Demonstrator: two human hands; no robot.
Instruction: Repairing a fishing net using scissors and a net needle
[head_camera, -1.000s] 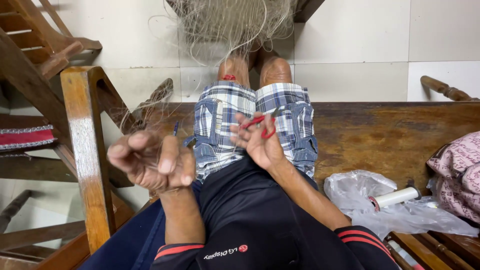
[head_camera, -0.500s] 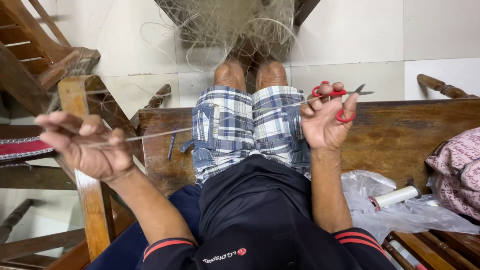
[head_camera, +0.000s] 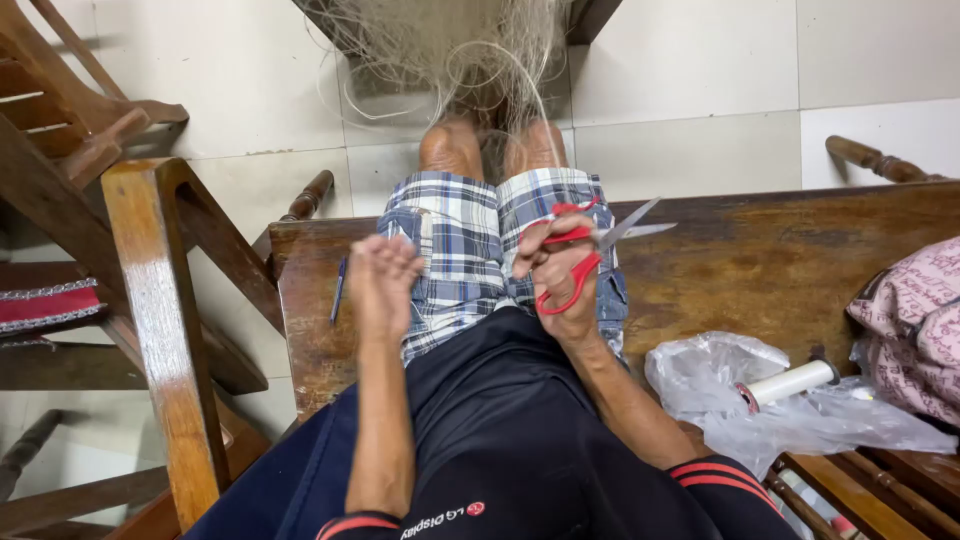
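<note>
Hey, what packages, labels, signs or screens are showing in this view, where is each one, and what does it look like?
Clear plastic bag: crumpled on the wooden bench, to the right of the right hand holding the red-handled scissors.
Thread spool: white cylinder with a reddish end, lying on the bag.
Printed logo: small white and red mark on the dark shirt, bottom centre.
No signs or screens.

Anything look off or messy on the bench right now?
Nothing damaged or spilled. The red-handled scissors in the right hand are open, blades pointing away over the bench. A white spool lies on crumpled plastic bags beside the right arm.
</note>
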